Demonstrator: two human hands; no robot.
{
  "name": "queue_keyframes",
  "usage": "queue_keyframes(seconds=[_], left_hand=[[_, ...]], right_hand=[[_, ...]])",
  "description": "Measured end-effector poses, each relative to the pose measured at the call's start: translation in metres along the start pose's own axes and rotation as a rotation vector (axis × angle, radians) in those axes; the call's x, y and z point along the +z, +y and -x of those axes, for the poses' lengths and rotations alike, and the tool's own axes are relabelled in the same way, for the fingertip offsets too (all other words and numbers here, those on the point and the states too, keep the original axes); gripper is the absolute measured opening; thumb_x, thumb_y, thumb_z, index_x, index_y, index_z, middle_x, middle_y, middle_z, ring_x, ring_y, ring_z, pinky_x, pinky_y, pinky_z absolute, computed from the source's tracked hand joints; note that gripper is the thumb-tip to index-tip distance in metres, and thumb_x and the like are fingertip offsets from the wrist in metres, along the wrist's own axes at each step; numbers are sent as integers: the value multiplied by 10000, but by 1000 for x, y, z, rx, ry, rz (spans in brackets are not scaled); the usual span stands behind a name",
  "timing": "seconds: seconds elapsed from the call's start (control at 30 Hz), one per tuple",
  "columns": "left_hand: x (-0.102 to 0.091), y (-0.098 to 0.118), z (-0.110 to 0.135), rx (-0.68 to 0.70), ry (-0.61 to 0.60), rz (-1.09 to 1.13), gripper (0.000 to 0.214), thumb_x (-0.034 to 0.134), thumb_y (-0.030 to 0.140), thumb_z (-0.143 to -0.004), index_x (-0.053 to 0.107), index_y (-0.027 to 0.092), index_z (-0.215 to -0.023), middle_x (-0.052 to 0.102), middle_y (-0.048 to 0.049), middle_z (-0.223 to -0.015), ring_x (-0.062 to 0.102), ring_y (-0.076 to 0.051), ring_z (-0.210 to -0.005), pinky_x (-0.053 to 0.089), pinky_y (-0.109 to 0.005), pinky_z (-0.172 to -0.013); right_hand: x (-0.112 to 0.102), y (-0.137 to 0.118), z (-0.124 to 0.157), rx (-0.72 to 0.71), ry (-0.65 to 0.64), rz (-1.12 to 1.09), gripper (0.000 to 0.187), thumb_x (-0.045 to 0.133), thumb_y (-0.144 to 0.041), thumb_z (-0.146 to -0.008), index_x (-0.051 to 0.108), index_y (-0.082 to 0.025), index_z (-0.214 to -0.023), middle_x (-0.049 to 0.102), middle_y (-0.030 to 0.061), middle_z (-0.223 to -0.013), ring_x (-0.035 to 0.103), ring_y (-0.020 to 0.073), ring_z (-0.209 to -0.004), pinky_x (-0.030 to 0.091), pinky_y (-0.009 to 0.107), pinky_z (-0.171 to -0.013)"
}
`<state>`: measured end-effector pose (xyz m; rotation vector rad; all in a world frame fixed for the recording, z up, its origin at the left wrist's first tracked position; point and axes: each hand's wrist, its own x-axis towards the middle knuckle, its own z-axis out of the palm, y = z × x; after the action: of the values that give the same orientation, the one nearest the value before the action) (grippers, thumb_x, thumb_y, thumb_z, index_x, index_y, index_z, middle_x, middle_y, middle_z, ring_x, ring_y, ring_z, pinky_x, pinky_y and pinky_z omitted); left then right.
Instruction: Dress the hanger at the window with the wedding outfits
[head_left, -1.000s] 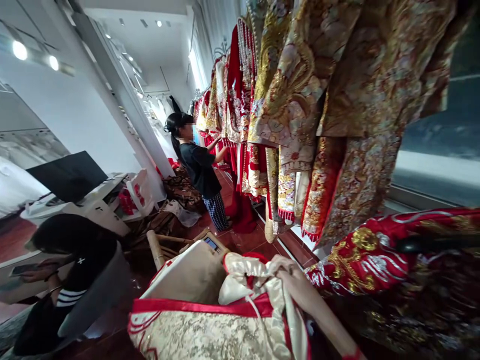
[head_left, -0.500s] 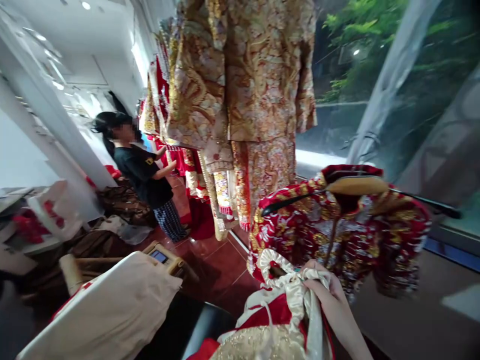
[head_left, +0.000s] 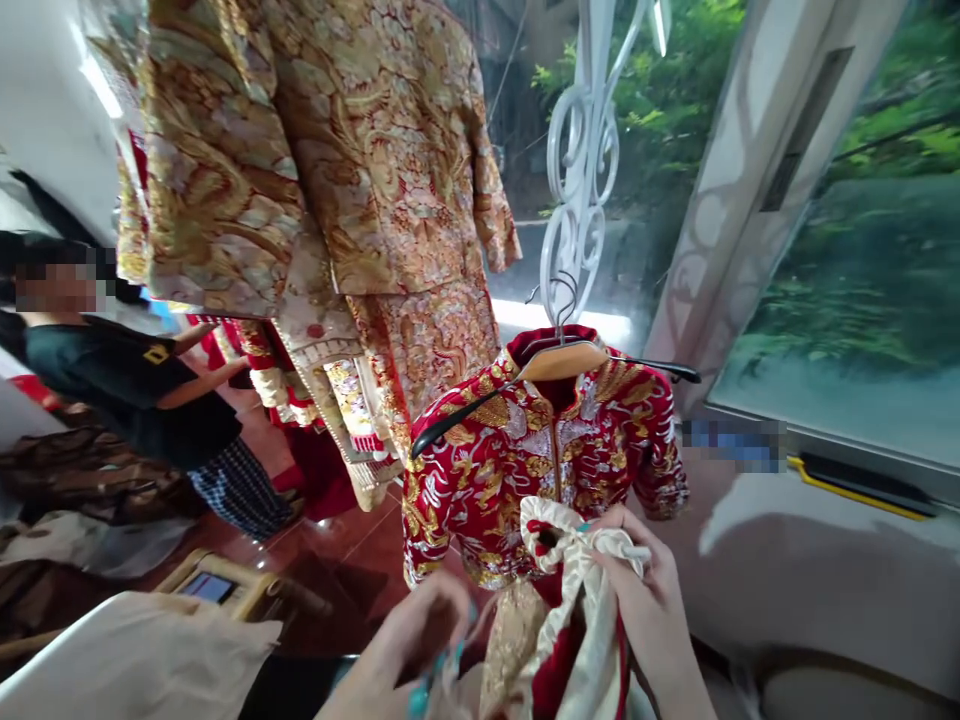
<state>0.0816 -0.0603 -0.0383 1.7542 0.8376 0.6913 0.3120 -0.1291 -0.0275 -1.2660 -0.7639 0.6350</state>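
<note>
At far left, a co-worker [head_left: 135,400] stands beside the hanging clothes, arms extended toward them. Nearer, a device [head_left: 208,587] lies screen-up beyond a pale cloth [head_left: 165,650]. Gold suits [head_left: 412,190] hang high, presumably so that their skirts clear the floor.

At lower centre, the left hand [head_left: 420,625] is raised with fingers curled; blur prevents telling whether it grips anything. Behind it, a red jacket [head_left: 495,450] hangs front-outward, exposing the embroidery. A hanger [head_left: 564,358] lies across its shoulders, black arms outside the fabric; a second hook suggests another hanger supports the jacket from within. Both hooks meet the white stand [head_left: 574,215], which likely bears the load.

Before the jacket, the cream garment [head_left: 581,600] is held up by its gathered waistband. The right hand [head_left: 645,580] closes firmly on that band, probably because the bunched part gives secure purchase while the remainder drapes down.

At far right is a window [head_left: 840,330].
</note>
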Motion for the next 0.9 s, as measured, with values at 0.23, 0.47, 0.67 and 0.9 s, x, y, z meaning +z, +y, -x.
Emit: queue_keyframes(seconds=[0.23, 0.47, 0.67, 0.9], left_hand=[[36, 3, -51, -10, -486, -306, 429, 568, 254, -696, 653, 284, -1115, 723, -33, -1013, 630, -241, -956, 468, -374, -963], [-43, -13, -111, -178, -190, -217, 435, 509, 245, -644, 662, 199, -1048, 678, -80, -1177, 553, -274, -1174, 389, -359, -1064], [-78, -14, -152, -218, -225, -129, 284, 557, 320, -563, 617, 210, -818, 691, -61, -976, 591, -301, -1040, 422, -392, -995], [-55, 14, -154, -299, -131, 279, 396, 631, 281, -574, 629, 204, -962, 690, -26, -900, 631, -224, -842, 476, -298, -759]], right_hand=[[5, 1, 6, -123, 153, 175, 145, 593, -288, -754, 530, -201, -657, 462, -47, -560, 400, 107, -521, 331, 198, -484], [-52, -11, -22, -171, 249, 421, 169, 656, -358, -742, 610, -199, -777, 595, -4, -688, 507, 145, -608, 397, 223, -541], [-125, -19, -40, -49, 113, 700, 186, 619, -386, -705, 615, -201, -683, 592, 9, -634, 532, 181, -606, 416, 257, -555], [-160, 3, -12, 196, -160, 1067, 478, 511, -200, -690, 661, -288, -1135, 721, 39, -906, 665, 252, -818, 492, 311, -750]])
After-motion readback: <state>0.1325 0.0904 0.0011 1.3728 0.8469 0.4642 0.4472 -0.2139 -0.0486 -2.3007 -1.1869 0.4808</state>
